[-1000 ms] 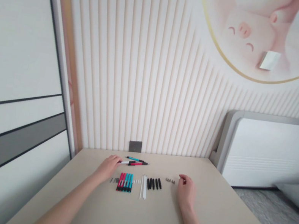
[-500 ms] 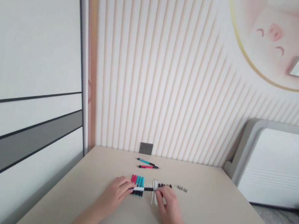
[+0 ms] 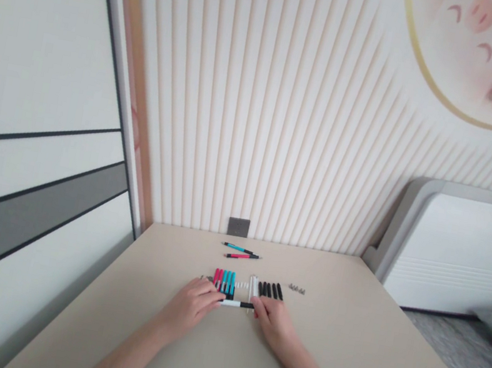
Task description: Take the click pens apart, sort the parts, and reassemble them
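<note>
Both my hands meet near the middle of a beige table (image 3: 340, 353). My left hand (image 3: 194, 303) pinches the white end of a thin white-and-black pen (image 3: 235, 303) lying crosswise. My right hand (image 3: 272, 320) pinches its black end. Just behind the pen lies a row of red and teal pen barrels (image 3: 223, 280), a few white tubes (image 3: 253, 285) and several black pen grips (image 3: 271, 290). A little cluster of small metal parts (image 3: 296, 289) sits to the right of the black grips.
Two finished pens, one teal (image 3: 238, 248) and one red (image 3: 240, 256), lie farther back near a grey wall socket (image 3: 238, 227). The ribbed wall stands behind the table. A white and grey bed frame (image 3: 463, 248) is on the right, a wardrobe on the left.
My left hand came back from the far pens and my right hand moved in from the metal parts. Both now hold one pen between them, a little nearer to me than half a second ago.
</note>
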A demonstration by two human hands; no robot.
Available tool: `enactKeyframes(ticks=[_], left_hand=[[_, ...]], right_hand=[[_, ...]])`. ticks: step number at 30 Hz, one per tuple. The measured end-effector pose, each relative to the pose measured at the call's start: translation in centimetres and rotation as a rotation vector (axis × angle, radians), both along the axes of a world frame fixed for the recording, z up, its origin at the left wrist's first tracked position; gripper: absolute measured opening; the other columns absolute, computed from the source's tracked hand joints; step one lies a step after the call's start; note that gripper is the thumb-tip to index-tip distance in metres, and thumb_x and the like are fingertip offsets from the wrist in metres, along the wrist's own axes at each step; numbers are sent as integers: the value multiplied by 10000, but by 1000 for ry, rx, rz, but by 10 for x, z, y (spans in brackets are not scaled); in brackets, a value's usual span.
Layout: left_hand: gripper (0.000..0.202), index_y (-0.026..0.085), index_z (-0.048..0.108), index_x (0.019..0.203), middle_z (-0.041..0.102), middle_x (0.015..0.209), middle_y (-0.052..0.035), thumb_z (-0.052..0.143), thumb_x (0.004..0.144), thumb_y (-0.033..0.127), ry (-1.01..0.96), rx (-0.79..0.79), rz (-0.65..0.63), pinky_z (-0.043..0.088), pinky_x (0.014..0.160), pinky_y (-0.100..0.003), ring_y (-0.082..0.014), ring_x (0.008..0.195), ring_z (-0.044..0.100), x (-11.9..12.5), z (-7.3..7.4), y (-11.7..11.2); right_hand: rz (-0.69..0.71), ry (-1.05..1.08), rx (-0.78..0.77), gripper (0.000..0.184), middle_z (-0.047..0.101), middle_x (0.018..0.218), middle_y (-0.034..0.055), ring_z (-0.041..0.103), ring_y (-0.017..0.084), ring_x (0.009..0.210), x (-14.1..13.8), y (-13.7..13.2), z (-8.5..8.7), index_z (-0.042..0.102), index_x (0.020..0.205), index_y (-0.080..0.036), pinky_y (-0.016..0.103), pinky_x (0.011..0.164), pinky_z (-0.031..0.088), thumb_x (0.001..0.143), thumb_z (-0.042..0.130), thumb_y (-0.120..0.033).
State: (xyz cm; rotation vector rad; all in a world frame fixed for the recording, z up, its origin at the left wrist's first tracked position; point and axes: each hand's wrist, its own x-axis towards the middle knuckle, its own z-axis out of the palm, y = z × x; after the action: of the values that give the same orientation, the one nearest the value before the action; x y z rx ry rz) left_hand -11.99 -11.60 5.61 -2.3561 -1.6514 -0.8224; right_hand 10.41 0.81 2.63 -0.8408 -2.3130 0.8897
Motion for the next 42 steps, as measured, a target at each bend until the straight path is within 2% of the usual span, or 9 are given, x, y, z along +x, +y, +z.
enactKeyframes(ticks=[5, 10, 14, 20, 24, 28, 33, 37, 42], left_hand=[[227, 207, 664, 1085, 668, 877, -38, 475, 988, 286, 29, -41, 1, 449, 762, -323, -187, 824, 596, 5, -3, 2], [230, 196, 668, 989, 680, 857, -39, 487, 981, 337, -2, -25, 40, 456, 760, -321, -190, 815, 608, 4, -2, 1], [233, 190, 650, 879, 669, 793, -23, 530, 957, 373, -91, -39, 98, 470, 716, -299, -181, 776, 613, 1, -4, 0], [202, 220, 645, 1069, 661, 954, -43, 486, 981, 308, -130, 16, 64, 511, 794, -302, -177, 891, 627, -2, -5, 1], [216, 215, 656, 1062, 658, 935, -48, 470, 987, 294, -127, 77, 60, 522, 780, -303, -175, 864, 630, -2, -5, 0], [216, 204, 669, 1023, 662, 897, -48, 475, 986, 292, -129, 81, 60, 519, 748, -285, -172, 837, 630, -1, -5, -1], [200, 202, 670, 1014, 668, 886, -42, 489, 981, 280, -138, 44, 59, 506, 746, -276, -170, 827, 630, 1, -5, -1], [207, 208, 667, 1044, 673, 869, -33, 479, 985, 271, -142, -5, 21, 501, 727, -249, -157, 812, 632, 1, -7, -2], [253, 188, 675, 997, 672, 836, -42, 438, 995, 278, -192, 3, 41, 510, 708, -254, -160, 784, 633, 1, -7, -1]], right_hand=[[-135, 31, -42, 600, 385, 487, -25, 288, 110, 489, -1, 7, -7, 441, 523, -191, 279, 497, 188, 949, 295, -588], [-130, 72, -164, 624, 354, 460, -34, 310, 100, 473, -2, 7, -6, 399, 483, -195, 256, 490, 217, 909, 334, -646], [-80, 159, -324, 634, 384, 461, -38, 338, 100, 457, -3, 4, -1, 468, 531, -187, 239, 478, 261, 894, 329, -687], [-41, 270, -430, 630, 469, 507, -30, 381, 95, 464, -2, 3, 5, 571, 640, -158, 223, 477, 294, 864, 389, -718], [-9, 235, -562, 665, 478, 464, -32, 370, 87, 407, 1, 3, 2, 593, 655, -152, 219, 445, 281, 850, 367, -746], [-88, 162, -540, 670, 415, 397, -51, 317, 78, 360, 0, 2, -1, 547, 582, -172, 215, 407, 228, 827, 366, -769], [-122, 183, -428, 645, 401, 436, -52, 330, 84, 400, -2, 3, -2, 521, 570, -180, 222, 427, 239, 832, 378, -752], [-151, 187, -345, 588, 429, 476, -40, 363, 101, 451, 0, 5, -3, 542, 602, -171, 235, 467, 268, 873, 395, -672], [-102, 221, -227, 426, 505, 576, -19, 444, 133, 566, 3, 6, -1, 609, 691, -167, 245, 548, 338, 863, 512, -544]])
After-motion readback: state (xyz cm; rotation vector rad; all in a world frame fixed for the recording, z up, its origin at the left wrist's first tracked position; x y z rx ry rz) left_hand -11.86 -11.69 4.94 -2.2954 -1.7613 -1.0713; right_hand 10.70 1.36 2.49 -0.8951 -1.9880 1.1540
